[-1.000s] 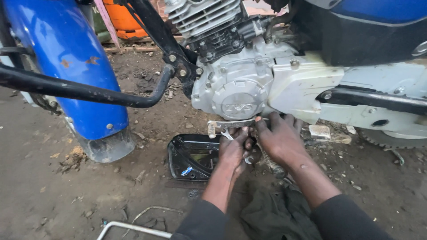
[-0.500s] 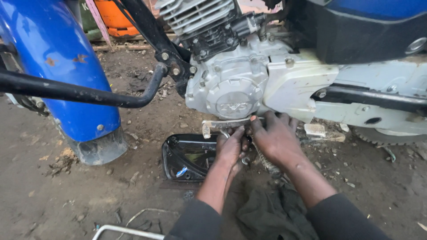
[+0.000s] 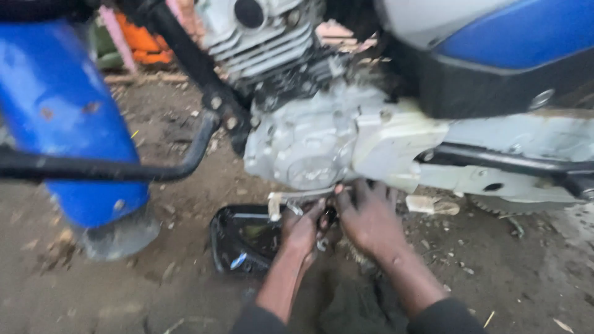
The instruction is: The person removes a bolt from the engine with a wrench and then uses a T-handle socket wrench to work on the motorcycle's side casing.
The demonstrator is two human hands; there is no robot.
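A view from above onto 2 bare hands working under a motorcycle engine [image 3: 309, 139], a pale grey metal block with cooling fins at its far end. The picture is somewhat blurred.

The left hand [image 3: 301, 230] reaches up from the near edge, its fingers curled closed around a small metal tool [image 3: 296, 199], a short silver bar that juts left and ends in a bent tip just below the engine case. The right hand [image 3: 370, 218] sits just beside it on the right, touching it, with its fingers [image 3: 362, 188] bent and pressed up against the underside of the engine; whether they grip anything there cannot be told. Both forearms come out of dark sleeves at the near edge.

Just left of the left hand, on the ground, lies a black drain pan [image 3: 238, 238] with a dark wet pool inside, partly under the engine.

To the far left stands the blue front mudguard [image 3: 68, 124], with a black crash bar [image 3: 105, 167] crossing in front of it. At the far right is the blue and black bodywork [image 3: 507, 55] and a black footrest bar [image 3: 513, 162]. The dirt floor [image 3: 513, 272] is brown, strewn with small stones and chips.
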